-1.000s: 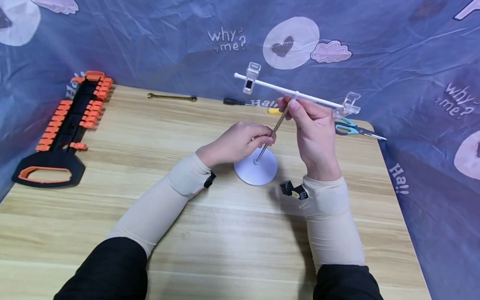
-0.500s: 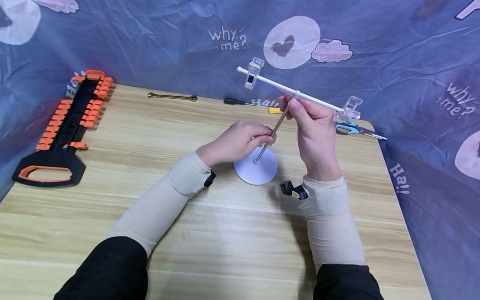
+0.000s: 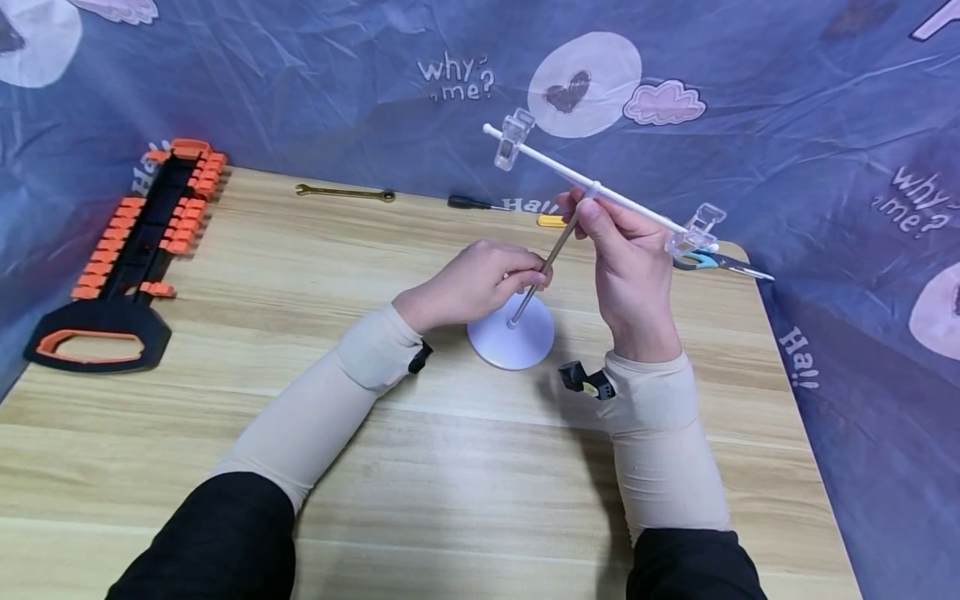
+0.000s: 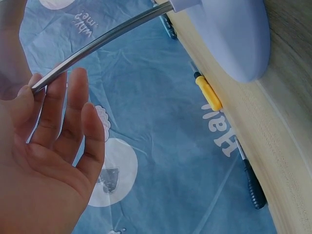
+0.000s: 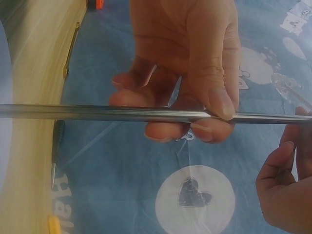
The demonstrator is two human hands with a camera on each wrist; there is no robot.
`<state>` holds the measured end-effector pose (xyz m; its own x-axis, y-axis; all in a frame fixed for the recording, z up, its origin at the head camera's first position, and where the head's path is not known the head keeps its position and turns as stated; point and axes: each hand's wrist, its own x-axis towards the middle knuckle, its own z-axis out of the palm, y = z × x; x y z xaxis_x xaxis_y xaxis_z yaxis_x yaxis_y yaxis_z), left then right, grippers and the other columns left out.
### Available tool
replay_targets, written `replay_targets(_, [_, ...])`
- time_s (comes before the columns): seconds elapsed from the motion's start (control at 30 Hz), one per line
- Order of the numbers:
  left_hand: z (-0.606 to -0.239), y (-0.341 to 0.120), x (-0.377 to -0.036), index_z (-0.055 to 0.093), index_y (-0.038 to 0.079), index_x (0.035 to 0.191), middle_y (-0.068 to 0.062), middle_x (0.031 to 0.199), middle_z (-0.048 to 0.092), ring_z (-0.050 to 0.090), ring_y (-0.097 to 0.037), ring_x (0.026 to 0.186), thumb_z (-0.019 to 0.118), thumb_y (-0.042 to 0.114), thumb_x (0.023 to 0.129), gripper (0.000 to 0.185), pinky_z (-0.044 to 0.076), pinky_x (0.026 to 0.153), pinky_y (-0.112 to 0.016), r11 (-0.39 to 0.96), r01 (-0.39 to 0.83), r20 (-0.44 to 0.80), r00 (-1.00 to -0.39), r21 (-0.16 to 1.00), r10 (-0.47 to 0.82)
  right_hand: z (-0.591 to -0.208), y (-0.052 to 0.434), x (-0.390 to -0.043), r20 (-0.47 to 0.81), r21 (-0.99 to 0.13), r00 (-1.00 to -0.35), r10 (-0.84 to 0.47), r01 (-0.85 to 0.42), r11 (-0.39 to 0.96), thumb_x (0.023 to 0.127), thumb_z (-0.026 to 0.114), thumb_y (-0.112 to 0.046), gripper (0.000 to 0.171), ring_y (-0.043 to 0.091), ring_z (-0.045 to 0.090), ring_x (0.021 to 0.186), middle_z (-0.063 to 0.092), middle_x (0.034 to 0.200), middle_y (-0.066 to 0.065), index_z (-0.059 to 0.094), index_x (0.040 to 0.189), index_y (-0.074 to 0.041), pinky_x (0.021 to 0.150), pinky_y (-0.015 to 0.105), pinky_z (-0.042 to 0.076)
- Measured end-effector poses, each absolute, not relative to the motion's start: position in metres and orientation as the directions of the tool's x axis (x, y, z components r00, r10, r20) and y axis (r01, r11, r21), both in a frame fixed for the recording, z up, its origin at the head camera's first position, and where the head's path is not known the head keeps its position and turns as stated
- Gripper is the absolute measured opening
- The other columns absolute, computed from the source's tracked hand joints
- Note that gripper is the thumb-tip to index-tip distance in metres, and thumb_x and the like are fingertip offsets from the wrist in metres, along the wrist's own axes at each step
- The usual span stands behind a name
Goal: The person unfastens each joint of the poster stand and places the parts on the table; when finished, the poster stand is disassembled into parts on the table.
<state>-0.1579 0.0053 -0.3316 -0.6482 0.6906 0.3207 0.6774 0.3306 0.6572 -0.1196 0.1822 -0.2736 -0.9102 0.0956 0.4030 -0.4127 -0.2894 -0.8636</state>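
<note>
A tabletop sign stand has a round white base (image 3: 512, 342), a slim metal rod (image 3: 557, 250) and a white crossbar (image 3: 570, 174) on top. Clear plastic clips sit on the crossbar, a left clip (image 3: 513, 140) and a right clip (image 3: 696, 231). My left hand (image 3: 480, 279) pinches the rod's lower half between thumb and fingers, as the right wrist view shows closely. Up under the crossbar, my right hand (image 3: 636, 271) grips the rod's upper end with thumb and fingertips. The rod leans to the right in the head view, and the crossbar slants down to the right.
Along the table's back edge lie a wrench (image 3: 345, 193), a black screwdriver (image 3: 476, 203), a yellow handle (image 3: 551, 221) and blue-and-black scissors (image 3: 723, 262). A black-and-orange tool rack (image 3: 142, 242) lies at the left. A printed blue sheet (image 3: 315, 92) hangs behind.
The crossbar has turned clockwise in the head view: its left end has risen and swung right, while its right end has dropped. Both hands have stayed nearly in place.
</note>
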Motion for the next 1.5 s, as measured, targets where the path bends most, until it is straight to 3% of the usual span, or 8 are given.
replay_targets(0.47, [-0.331,0.006,-0.157,0.081,0.012,0.117,0.002,0.110,0.079,0.073,-0.015,0.104,0.065,0.024,0.107,0.022,0.055,0.097,-0.034,0.366,0.696,0.321,-0.648,0.618,0.690,-0.273,0.181,-0.119,0.413,-0.874,-0.905,0.106,-0.426,-0.233,0.100,0.063,0.007,0.023,0.014,0.072,0.091,0.082,0.094,0.003,0.083,0.104,-0.003,0.081,0.026,0.047])
replay_targets(0.7, [-0.330,0.004,-0.156,0.082,0.015,0.116,0.003,0.110,0.080,0.074,-0.014,0.105,0.066,0.025,0.106,0.021,0.055,0.096,-0.034,0.379,0.692,0.316,-0.656,0.614,0.686,-0.275,0.179,-0.120,0.463,-0.852,-0.878,0.124,-0.479,-0.212,0.099,0.069,0.002,0.016,0.014,0.072,0.089,0.082,0.094,0.004,0.084,0.102,-0.004,0.077,0.025,0.045])
replay_targets(0.87, [-0.330,0.004,-0.156,0.082,0.015,0.115,0.003,0.109,0.080,0.075,-0.014,0.104,0.066,0.025,0.106,0.021,0.056,0.094,-0.035,0.375,0.695,0.318,-0.652,0.613,0.688,-0.273,0.176,-0.120,0.509,-0.813,-0.846,0.160,-0.534,-0.233,0.096,0.077,-0.002,0.007,0.017,0.069,0.083,0.081,0.092,0.010,0.082,0.098,0.002,0.073,0.026,0.044])
replay_targets(1.07, [-0.330,0.004,-0.156,0.082,0.016,0.115,0.003,0.108,0.080,0.074,-0.013,0.102,0.066,0.024,0.106,0.020,0.056,0.095,-0.035,0.368,0.696,0.316,-0.646,0.616,0.695,-0.266,0.184,-0.119,0.516,-0.773,-0.822,0.241,-0.568,-0.284,0.092,0.082,-0.005,0.018,0.021,0.062,0.077,0.079,0.091,0.017,0.077,0.098,0.011,0.069,0.028,0.044])
replay_targets(1.23, [-0.331,0.003,-0.156,0.082,0.018,0.118,0.005,0.108,0.079,0.073,-0.012,0.101,0.065,0.024,0.107,0.021,0.055,0.095,-0.035,0.371,0.685,0.304,-0.654,0.627,0.693,-0.263,0.197,-0.123,0.468,-0.785,-0.840,0.276,-0.538,-0.308,0.093,0.076,0.003,0.012,0.022,0.064,0.077,0.078,0.090,0.018,0.076,0.099,0.013,0.070,0.027,0.046])
replay_targets(1.5, [-0.330,0.003,-0.156,0.082,0.017,0.118,0.004,0.110,0.080,0.074,-0.013,0.104,0.066,0.024,0.106,0.021,0.055,0.096,-0.035,0.370,0.686,0.304,-0.652,0.627,0.695,-0.262,0.215,-0.127,0.438,-0.807,-0.848,0.298,-0.518,-0.286,0.091,0.080,-0.003,0.020,0.023,0.065,0.080,0.078,0.092,0.018,0.075,0.102,0.013,0.073,0.029,0.048])
